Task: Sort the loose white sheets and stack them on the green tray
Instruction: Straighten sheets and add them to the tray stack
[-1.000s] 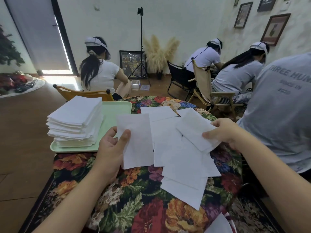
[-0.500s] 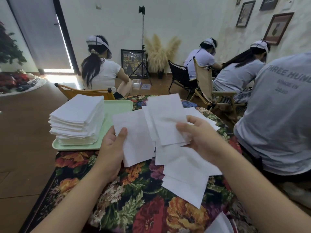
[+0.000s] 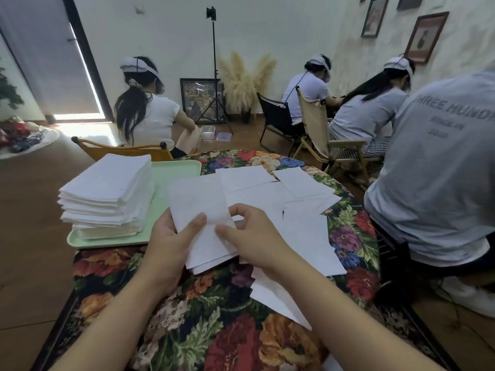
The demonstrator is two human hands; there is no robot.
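A small bundle of white sheets is held above the floral table, its lower edges fanned slightly. My left hand grips its left side, thumb on top. My right hand pinches its right lower edge with thumb and fingers. Several loose white sheets lie overlapping on the tablecloth to the right of the bundle, one hanging near my right forearm. A tall stack of white sheets sits on the left half of the green tray at the table's left.
The floral tablecloth covers the table. A wooden chair stands behind the tray. A person in a grey shirt sits close at the right edge. Other seated people, folding chairs and a light stand fill the back.
My right hand lifted a loose sheet from the right of the pile and brought it left onto the sheet in my left hand; both hands now hold the bundle together.
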